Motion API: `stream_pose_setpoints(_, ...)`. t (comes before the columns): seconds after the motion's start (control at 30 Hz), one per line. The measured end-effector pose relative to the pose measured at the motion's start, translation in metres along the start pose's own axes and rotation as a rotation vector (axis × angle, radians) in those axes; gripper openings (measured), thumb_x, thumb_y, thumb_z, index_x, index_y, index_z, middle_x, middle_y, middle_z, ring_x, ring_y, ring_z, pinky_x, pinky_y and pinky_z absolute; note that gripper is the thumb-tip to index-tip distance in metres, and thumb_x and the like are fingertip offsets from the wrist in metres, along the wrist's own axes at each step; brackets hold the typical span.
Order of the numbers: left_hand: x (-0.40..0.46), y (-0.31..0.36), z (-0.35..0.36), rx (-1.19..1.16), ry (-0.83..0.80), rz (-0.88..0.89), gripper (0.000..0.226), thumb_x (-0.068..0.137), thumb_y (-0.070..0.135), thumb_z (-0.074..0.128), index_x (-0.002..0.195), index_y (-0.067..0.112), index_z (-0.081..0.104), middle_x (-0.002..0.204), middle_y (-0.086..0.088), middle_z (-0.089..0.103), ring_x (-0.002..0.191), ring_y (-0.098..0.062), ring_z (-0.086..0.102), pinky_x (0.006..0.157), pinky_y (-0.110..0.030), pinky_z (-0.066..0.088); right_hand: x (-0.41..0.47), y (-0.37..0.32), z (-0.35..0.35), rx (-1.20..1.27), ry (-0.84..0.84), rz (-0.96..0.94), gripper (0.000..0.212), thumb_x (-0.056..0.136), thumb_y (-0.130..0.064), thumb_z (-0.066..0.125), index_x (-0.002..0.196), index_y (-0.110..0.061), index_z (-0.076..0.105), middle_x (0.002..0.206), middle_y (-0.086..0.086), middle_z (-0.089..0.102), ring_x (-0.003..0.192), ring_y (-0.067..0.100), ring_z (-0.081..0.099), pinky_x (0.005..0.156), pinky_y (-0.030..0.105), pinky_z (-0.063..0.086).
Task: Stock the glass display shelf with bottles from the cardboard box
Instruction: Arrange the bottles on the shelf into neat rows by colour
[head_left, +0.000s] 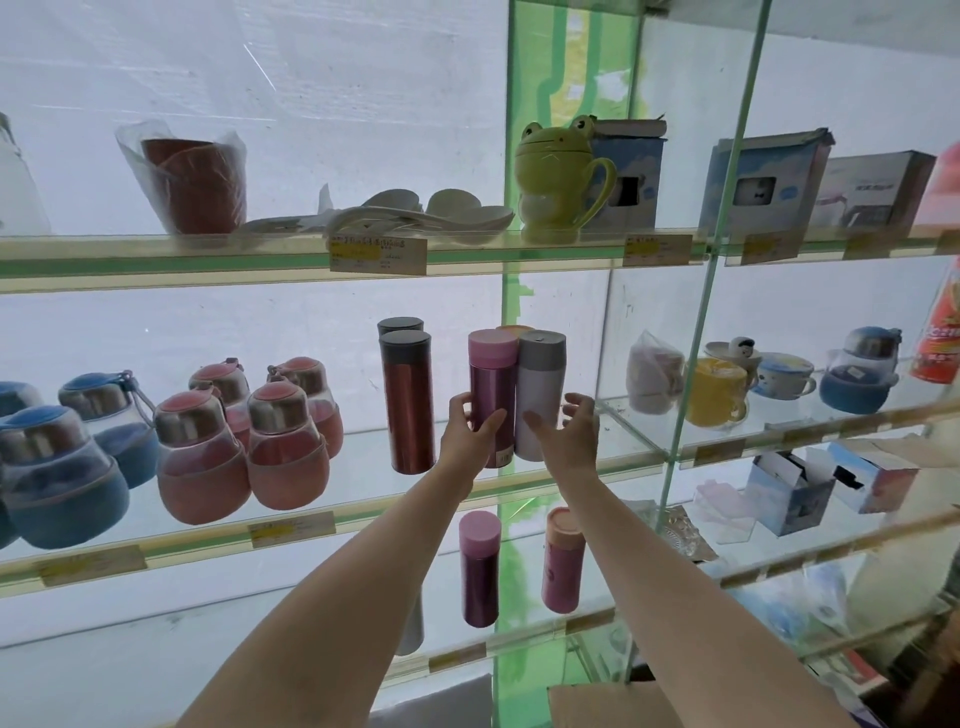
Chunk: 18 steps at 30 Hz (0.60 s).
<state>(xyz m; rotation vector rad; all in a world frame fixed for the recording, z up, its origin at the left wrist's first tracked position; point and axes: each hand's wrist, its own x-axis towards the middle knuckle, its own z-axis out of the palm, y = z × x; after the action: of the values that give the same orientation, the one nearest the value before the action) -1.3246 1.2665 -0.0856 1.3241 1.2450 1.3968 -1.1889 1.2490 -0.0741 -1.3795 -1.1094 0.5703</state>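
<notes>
On the middle glass shelf (363, 467) my left hand (467, 431) grips a purple bottle with a pink cap (492, 384), standing upright. Right beside it stands a pale grey bottle (537, 395); my right hand (569, 431) hovers around its lower part with fingers spread, holding nothing. A red metallic bottle with a grey cap (407, 400) stands to the left, another grey-capped one behind it. A corner of the cardboard box (613, 704) shows at the bottom edge.
Round pink bottles (280, 441) and blue bottles (62, 478) fill the middle shelf's left. The shelf below holds a purple bottle (480, 566) and a pink bottle (563, 558). A frog mug (556, 182) and boxes sit above. Cups (719, 389) lie beyond the glass divider on the right.
</notes>
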Motion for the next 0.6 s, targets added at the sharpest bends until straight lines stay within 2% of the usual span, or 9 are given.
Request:
stream_pose_setpoints(0.17, 0.002, 0.0, -0.001, -0.024, -0.015, 0.008, 0.041, 0.094, 0.033, 0.066, 0.126, 0.034, 0.042, 0.117, 0.003, 0.06, 0.104, -0.02, 0.063, 0.066, -0.025, 0.05, 0.007, 0.002, 0.0, -0.026, -0.12, 0.004, 0.073, 0.084, -0.027, 0.079, 0.142, -0.011, 0.038, 0.135, 0.014, 0.056, 0.118, 0.032, 0.058, 0.099, 0.049, 0.05)
stream_pose_setpoints(0.37, 0.006, -0.001, 0.0, -0.003, -0.033, 0.014, 0.04, 0.094, 0.033, 0.066, 0.125, 0.036, 0.041, 0.112, 0.006, 0.059, 0.097, -0.01, 0.063, 0.065, -0.024, 0.05, 0.015, 0.007, 0.004, -0.102, -0.088, -0.023, 0.065, 0.084, -0.023, 0.077, 0.137, -0.01, 0.041, 0.127, 0.016, 0.056, 0.111, 0.034, 0.06, 0.089, 0.041, 0.053)
stream_pose_setpoints(0.6, 0.009, 0.0, 0.01, 0.021, -0.043, 0.014, 0.04, 0.094, 0.035, 0.066, 0.125, 0.036, 0.04, 0.111, 0.007, 0.058, 0.094, -0.004, 0.061, 0.062, -0.02, 0.047, 0.031, 0.017, 0.004, -0.18, -0.033, -0.03, 0.06, 0.085, -0.02, 0.074, 0.135, -0.014, 0.041, 0.123, 0.014, 0.052, 0.106, 0.034, 0.059, 0.078, 0.034, 0.046)
